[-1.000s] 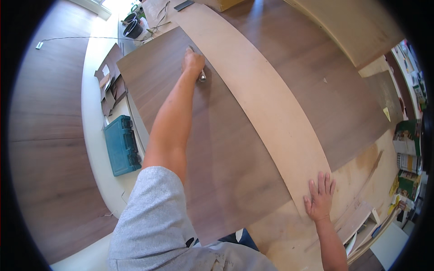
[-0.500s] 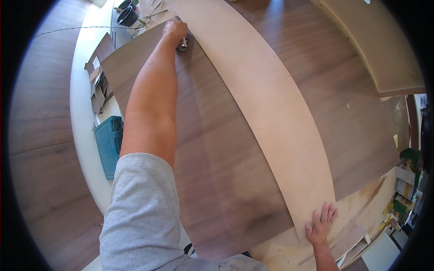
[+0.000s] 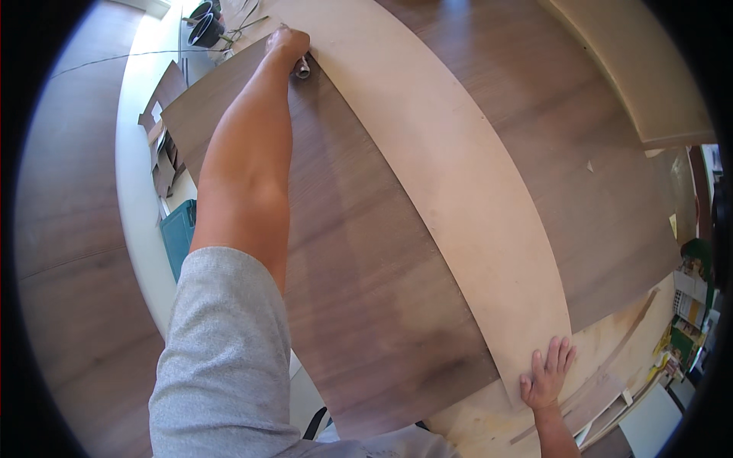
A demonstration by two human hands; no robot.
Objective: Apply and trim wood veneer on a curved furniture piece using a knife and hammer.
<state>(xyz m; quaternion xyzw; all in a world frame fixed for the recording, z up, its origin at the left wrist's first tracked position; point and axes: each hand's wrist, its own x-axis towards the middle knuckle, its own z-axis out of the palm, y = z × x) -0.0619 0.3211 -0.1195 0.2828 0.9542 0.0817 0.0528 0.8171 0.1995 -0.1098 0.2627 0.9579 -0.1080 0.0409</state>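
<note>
My left arm stretches far forward, and my left hand (image 3: 289, 44) is closed on a silvery hand tool (image 3: 302, 67), mostly hidden under it. It is at the far end of a dark wood-grain sheet (image 3: 366, 290), beside the edge of a long pale board (image 3: 427, 145) that lies along that sheet and looks curved through the lens. My right hand (image 3: 548, 370) lies open, fingers spread, flat on the pale board's near end.
Another wood-grain sheet (image 3: 588, 229) lies to the right, beside a raised beige panel (image 3: 649, 84). Black pots (image 3: 205, 30), veneer scraps (image 3: 164, 164) and a teal case (image 3: 178, 229) sit at left. Packages and offcuts (image 3: 691, 305) crowd the right edge.
My left hand has slid farther away along the board's edge with the tool. My right hand stays flat on the board; the whole view has shifted as my head moved.
</note>
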